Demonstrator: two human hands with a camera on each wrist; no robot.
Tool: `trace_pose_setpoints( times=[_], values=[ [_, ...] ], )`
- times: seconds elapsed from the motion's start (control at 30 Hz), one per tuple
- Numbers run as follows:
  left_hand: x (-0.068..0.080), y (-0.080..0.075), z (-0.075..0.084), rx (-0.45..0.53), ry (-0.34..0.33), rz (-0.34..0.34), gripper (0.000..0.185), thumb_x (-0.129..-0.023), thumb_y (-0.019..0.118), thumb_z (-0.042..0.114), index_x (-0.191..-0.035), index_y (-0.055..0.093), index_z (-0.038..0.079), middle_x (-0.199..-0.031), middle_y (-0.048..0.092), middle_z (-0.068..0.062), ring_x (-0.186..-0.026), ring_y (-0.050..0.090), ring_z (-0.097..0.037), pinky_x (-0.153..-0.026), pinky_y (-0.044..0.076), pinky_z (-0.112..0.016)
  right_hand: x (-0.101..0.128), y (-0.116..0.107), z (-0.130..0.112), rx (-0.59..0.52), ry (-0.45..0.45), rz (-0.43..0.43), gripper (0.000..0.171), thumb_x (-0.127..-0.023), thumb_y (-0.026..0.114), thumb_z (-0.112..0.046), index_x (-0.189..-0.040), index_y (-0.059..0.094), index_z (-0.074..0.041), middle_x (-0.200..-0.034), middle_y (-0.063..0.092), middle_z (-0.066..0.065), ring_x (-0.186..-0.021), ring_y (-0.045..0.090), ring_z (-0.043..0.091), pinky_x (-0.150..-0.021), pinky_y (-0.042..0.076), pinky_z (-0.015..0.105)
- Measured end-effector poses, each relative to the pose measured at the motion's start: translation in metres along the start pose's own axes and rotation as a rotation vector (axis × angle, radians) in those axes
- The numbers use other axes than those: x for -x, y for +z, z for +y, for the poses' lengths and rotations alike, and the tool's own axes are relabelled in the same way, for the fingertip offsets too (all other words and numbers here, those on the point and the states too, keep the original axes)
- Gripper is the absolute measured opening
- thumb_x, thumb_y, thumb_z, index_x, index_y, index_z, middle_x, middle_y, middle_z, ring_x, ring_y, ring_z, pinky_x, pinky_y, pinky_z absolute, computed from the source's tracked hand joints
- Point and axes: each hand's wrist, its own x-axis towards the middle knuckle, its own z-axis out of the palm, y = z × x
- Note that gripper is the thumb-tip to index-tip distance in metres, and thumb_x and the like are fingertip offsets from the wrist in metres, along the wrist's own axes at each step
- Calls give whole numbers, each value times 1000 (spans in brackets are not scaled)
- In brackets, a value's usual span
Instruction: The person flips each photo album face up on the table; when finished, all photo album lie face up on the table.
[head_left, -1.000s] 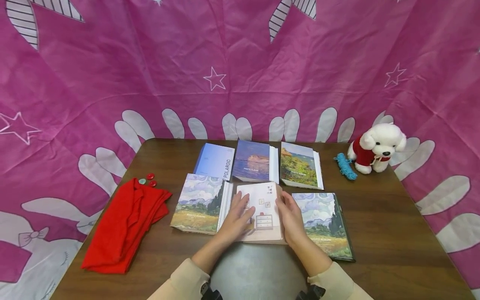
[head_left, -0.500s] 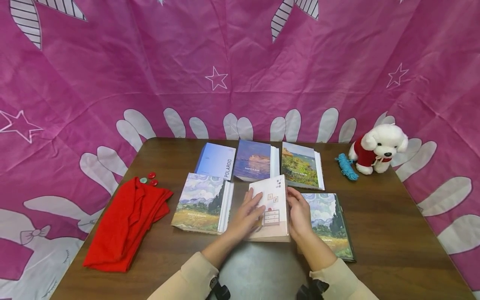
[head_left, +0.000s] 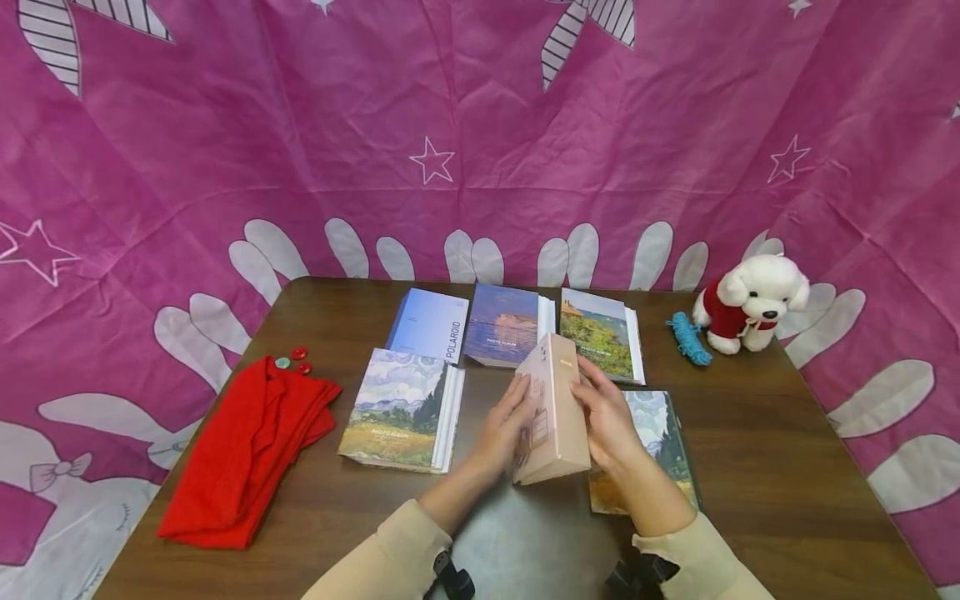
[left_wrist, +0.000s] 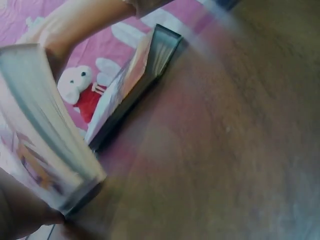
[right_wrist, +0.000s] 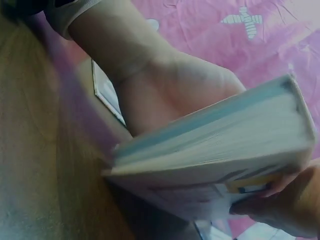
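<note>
A thick pale pink book (head_left: 558, 417) is tilted between my two hands, its spine turned up toward the head camera and its illustrated cover facing left. My left hand (head_left: 498, 429) grips the illustrated cover side. Around the spine and back side, my right hand (head_left: 609, 417) holds it, thumb on the spine. Page edges of the book (left_wrist: 50, 125) show in the left wrist view, and the book's page block (right_wrist: 220, 135) in the right wrist view. Whether its lower edge touches the table cannot be told. A landscape photo album (head_left: 660, 442) lies partly hidden behind my right forearm.
Another landscape album (head_left: 393, 408) lies left of my hands. Behind are a blue Polaroid album (head_left: 427, 325), a sea-picture album (head_left: 502, 325) and a garden-picture album (head_left: 597, 333). Red cloth (head_left: 247, 458) and buttons (head_left: 300, 353) lie left; blue yarn (head_left: 687, 339) and a plush dog (head_left: 752, 304) stand right.
The pink book has gone from lying flat, cover up, to tilted with its spine showing. Both hands have moved right with it, away from the left landscape album.
</note>
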Motion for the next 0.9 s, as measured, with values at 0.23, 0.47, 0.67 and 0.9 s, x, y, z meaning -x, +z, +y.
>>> trace_pose_setpoints(
  times=[0.23,0.47,0.67,0.9],
  values=[
    [-1,-1,13,73,-3,-93,67,-105,41,30,-163,14,8,-165,23,-17,-145,34,-37,-118,29,-47,0,8,6,107,-23,27,54,-104,48,-1,-155,30,-3,-154,37,16,-118,53,13,-88,53,24],
    [1,-5,21,187,-28,-83,73,-101,54,21,-163,17,10,-161,32,-20,-139,44,-35,-109,44,-39,3,9,15,222,-62,84,45,-108,46,-14,-153,42,-9,-149,44,10,-131,44,21,-110,42,40],
    [7,-18,27,128,-27,-45,68,-102,55,21,-161,24,9,-154,42,-26,-131,53,-40,-99,53,-41,-7,11,27,252,-24,98,43,-107,49,-17,-149,48,-6,-144,50,14,-126,51,26,-110,41,47],
    [10,-40,34,-109,135,-6,65,-102,61,20,-160,31,12,-168,22,0,-146,36,-23,-113,40,-37,-17,9,48,283,73,68,56,-104,58,-22,-151,38,2,-153,39,22,-140,43,36,-114,39,48]
  ],
)
